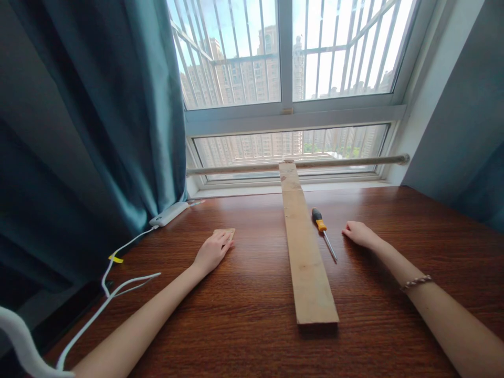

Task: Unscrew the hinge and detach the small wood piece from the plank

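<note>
A long pale wooden plank lies on the dark wooden table, its far end leaning on a rod by the window. My left hand rests flat and open, its fingertips on a small tan wooden piece. My right hand lies palm down on the table, fingers loosely spread, holding nothing. A screwdriver with an orange and black handle lies between the plank and my right hand, a little apart from the fingers.
A white power bank with white cables sits at the table's left back. A teal curtain hangs on the left. A horizontal rod crosses the barred window behind the table.
</note>
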`<move>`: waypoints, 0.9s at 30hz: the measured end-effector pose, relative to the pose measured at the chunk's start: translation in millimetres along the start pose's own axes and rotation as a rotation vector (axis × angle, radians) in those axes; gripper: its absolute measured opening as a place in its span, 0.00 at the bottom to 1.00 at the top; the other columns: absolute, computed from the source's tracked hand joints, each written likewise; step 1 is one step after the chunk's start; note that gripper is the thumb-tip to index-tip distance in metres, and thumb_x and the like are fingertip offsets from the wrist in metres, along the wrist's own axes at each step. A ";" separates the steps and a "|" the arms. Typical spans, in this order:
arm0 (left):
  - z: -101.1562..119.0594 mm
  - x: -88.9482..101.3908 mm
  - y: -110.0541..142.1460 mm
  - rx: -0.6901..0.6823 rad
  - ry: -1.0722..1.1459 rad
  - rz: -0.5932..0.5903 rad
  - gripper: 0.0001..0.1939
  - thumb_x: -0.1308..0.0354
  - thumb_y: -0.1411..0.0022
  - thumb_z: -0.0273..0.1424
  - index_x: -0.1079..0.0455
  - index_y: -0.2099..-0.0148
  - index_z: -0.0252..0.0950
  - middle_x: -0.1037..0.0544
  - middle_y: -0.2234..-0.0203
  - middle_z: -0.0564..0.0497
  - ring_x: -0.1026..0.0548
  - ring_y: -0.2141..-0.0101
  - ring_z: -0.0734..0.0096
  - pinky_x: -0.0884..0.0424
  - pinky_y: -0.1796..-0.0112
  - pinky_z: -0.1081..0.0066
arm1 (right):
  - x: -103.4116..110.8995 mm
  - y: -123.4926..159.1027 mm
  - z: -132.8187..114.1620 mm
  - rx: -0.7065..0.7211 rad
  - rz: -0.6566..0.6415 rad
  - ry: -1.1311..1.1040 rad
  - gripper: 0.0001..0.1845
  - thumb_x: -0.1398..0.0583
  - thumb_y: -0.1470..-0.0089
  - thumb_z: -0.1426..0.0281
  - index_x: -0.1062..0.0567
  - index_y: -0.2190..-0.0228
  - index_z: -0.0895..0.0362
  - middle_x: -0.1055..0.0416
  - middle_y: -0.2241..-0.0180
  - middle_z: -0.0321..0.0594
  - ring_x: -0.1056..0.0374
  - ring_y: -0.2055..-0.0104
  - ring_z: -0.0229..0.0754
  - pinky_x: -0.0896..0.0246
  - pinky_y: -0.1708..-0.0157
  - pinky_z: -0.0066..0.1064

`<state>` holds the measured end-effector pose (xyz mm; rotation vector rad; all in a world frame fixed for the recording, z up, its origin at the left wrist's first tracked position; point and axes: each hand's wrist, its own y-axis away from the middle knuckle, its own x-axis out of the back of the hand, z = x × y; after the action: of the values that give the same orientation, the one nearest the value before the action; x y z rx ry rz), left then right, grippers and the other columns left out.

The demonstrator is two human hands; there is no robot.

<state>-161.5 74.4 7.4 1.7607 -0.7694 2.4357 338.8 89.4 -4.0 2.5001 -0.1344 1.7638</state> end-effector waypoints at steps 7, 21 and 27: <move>-2.9 -2.8 4.4 0.047 0.073 -0.011 0.21 0.56 0.38 0.36 0.37 0.45 0.36 0.31 0.50 0.46 0.35 0.50 0.62 0.40 0.49 0.64 | 11.8 5.6 -14.2 -0.075 0.078 -0.193 0.13 0.47 0.50 0.71 0.29 0.81 0.62 0.32 0.81 0.44 0.34 0.74 0.42 0.46 0.73 0.28; -16.8 6.5 -8.5 -0.009 0.241 -0.108 0.19 0.56 0.41 0.29 0.34 0.49 0.36 0.28 0.53 0.47 0.31 0.53 0.64 0.39 0.50 0.67 | 20.4 25.8 -51.5 -0.089 0.140 -0.943 0.06 0.46 0.50 0.71 0.38 0.76 0.59 0.42 0.84 0.31 0.50 0.86 0.28 0.56 0.88 0.20; -5.6 7.2 -13.9 0.025 0.285 -0.030 0.20 0.56 0.44 0.26 0.34 0.49 0.34 0.32 0.49 0.47 0.38 0.47 0.65 0.46 0.44 0.63 | 35.0 41.2 -75.0 -0.156 -0.024 -1.453 0.04 0.45 0.53 0.80 0.33 0.73 0.62 0.45 0.82 0.31 0.54 0.86 0.26 0.60 0.92 0.16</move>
<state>-164.6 87.0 17.7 1.3752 -0.6789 2.6052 275.5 56.2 54.6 2.9792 -0.2739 -0.3503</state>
